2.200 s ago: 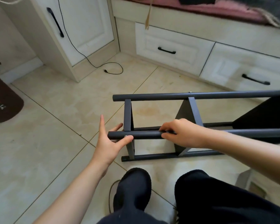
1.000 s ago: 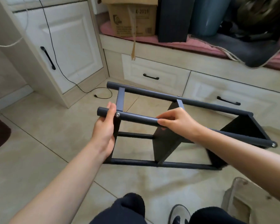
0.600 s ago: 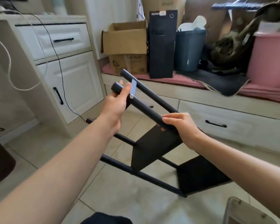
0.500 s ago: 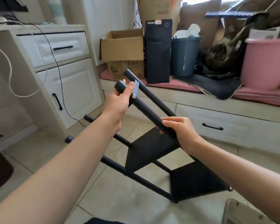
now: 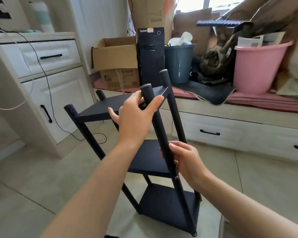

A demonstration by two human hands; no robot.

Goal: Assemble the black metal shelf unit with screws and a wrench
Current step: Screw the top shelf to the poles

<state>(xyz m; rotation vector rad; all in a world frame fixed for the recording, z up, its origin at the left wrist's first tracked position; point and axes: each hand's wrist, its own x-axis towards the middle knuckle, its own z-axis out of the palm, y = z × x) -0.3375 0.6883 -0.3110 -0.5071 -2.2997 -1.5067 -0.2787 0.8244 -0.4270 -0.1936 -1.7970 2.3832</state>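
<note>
Now both hands — left hand (image 5: 136, 117), right hand (image 5: 187, 160) — grip the upright shelf unit (image 5: 162, 203).

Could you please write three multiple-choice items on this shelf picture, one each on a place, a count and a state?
1. Where does the left hand grip the shelf unit?
A. near the top of a post
B. on the bottom panel
C. on a foot

2. How many flat panels does the unit show?
A. one
B. three
C. five

3. How does the unit stand?
A. flat on its side
B. upside down on the bench
C. nearly upright on the floor, leaning

Answers:
1 A, the fingers wrap the near post just under its cap.
2 B, top, middle and bottom panels are visible.
3 C, its posts slant, and the right hand holds the same post lower down.
</note>
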